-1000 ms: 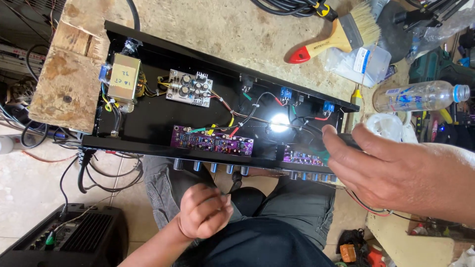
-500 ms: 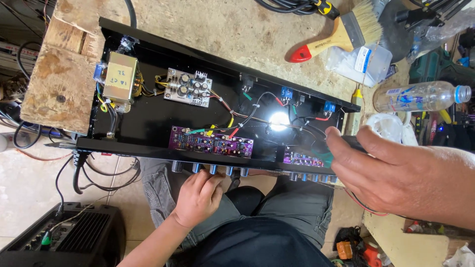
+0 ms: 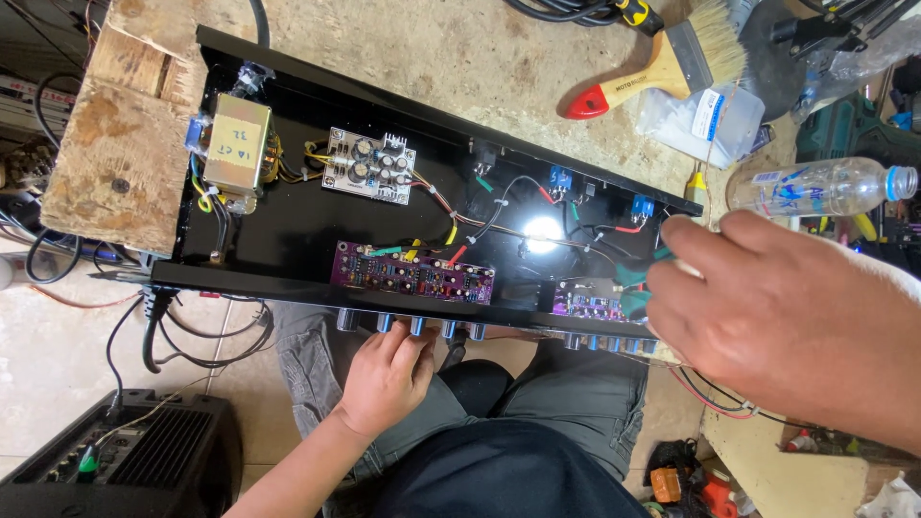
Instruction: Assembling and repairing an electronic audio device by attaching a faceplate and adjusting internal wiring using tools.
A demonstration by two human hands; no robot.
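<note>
The open black chassis (image 3: 288, 240) lies across the table (image 3: 480, 67) with its long axis running left to right, tilted slightly down to the right. Its front edge, nearest the person, carries a row of knobs (image 3: 413, 326).

The left hand (image 3: 384, 379) sits just below that edge, at the left group of knobs. Its fingertips (image 3: 414, 338) touch one knob, pinched lightly round it; the knob lies straight ahead of the grip, pointing out of the panel toward the person.

The right hand (image 3: 777, 317) rests over the chassis's right end, covering that corner. Its fingers are curled together round a green-handled tool (image 3: 633, 288), probably a small screwdriver or pliers; the working end is hidden. The tool points left, toward the small purple board (image 3: 585, 305) just beside it.

The larger purple board (image 3: 413, 271) stands directly behind the left hand's knobs. The left hand is nearer this board, the right hand nearer the small one.
</note>
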